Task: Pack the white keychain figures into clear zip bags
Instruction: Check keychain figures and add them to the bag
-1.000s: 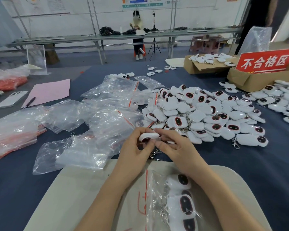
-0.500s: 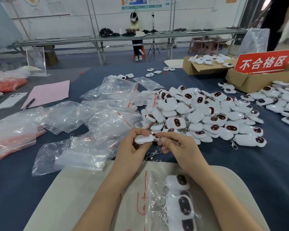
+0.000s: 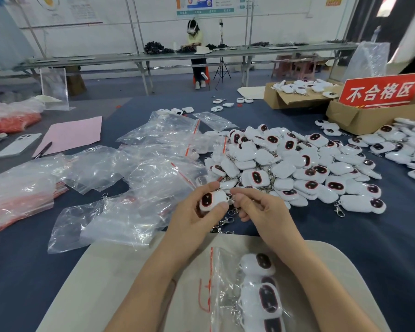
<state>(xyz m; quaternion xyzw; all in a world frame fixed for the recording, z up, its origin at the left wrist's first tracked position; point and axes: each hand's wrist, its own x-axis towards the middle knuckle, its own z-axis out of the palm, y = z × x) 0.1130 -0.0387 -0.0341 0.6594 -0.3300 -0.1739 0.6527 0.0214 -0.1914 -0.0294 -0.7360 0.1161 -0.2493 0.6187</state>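
My left hand (image 3: 197,216) grips a white keychain figure (image 3: 211,200) with its dark red-rimmed face turned toward me. My right hand (image 3: 261,209) pinches the metal ring at the figure's right end; its chain and clasp (image 3: 223,224) hang below. A big pile of white figures (image 3: 292,164) lies just beyond my hands. On the beige board (image 3: 120,271) in front of me lies a clear zip bag (image 3: 225,283) holding several figures (image 3: 259,291). Loose empty zip bags (image 3: 139,178) spread to the left.
More figures (image 3: 403,144) lie at the right by a cardboard box (image 3: 359,116) with a red sign (image 3: 381,91). Another box of figures (image 3: 295,94) stands behind. A stack of bags (image 3: 17,190), a pink sheet (image 3: 72,134), a pen and a phone (image 3: 18,144) lie left. A person sits at the far bench.
The figure in my left hand has turned from edge-on to face toward me. My right hand has moved to pinch its ring end.
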